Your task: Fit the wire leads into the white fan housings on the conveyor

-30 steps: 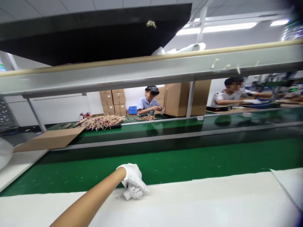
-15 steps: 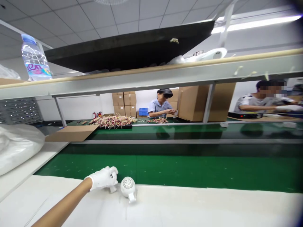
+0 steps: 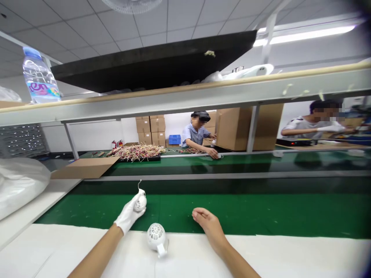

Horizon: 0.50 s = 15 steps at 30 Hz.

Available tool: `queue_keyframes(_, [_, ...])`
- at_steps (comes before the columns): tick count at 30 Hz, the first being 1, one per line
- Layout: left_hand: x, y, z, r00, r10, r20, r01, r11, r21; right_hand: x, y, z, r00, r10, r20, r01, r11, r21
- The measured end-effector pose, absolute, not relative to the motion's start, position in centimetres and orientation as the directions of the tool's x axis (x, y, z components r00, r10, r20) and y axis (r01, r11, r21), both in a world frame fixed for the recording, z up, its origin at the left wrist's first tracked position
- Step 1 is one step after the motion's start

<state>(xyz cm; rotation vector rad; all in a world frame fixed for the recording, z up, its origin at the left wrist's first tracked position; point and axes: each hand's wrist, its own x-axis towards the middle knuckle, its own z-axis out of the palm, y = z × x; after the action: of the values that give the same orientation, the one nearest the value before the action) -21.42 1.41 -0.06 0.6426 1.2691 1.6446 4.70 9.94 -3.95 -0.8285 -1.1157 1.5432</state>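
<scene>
left hand point(image 3: 130, 211): vented ball point(image 3: 140, 203) | second ball point(image 3: 155, 236) between | bare right hand point(image 3: 210, 227)

The left forearm point(image 3: 98, 254) slants up from the bottom edge, bare to the wrist, where a white glove point(image 3: 124, 222) begins. The left hand point(image 3: 131, 210) is raised toward the right, its fingers and thumb curved in a hold. The right forearm point(image 3: 238, 259) comes up leftward from the bottom edge; the bare right hand point(image 3: 211, 227) points toward the left one, well apart from it, fingers together and loosely bent.
</scene>
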Motion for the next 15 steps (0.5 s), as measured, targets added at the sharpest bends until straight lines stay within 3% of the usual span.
queue_keyframes(3, [-18.6, 5.1, -2.2, -0.333, 0.931, -0.149, -0.455, -0.020, 0.890, 3.9, 10.7, -4.6, -0.168, 0.982, 0.084, -0.271, 0.036, -0.962])
queue_keyframes(6, [-14.8, 6.6, -3.1, -0.142, 0.971, -0.192, -0.473, 0.104, 0.875, 4.0, 10.5, -4.3, -0.220, 0.967, 0.128, -0.238, 0.074, -0.969])
queue_keyframes(11, [-10.8, 5.1, -2.0, 0.124, 0.984, -0.127, -0.374, 0.165, 0.913, 4.5, 9.6, -3.4, -0.296, 0.953, 0.069, -0.268, -0.014, -0.963])
queue_keyframes(15, [-10.9, 4.6, -1.8, 0.186, 0.971, -0.151, -0.483, 0.224, 0.846, 4.3, 9.6, -3.5, -0.286, 0.958, 0.029, -0.316, -0.066, -0.946])
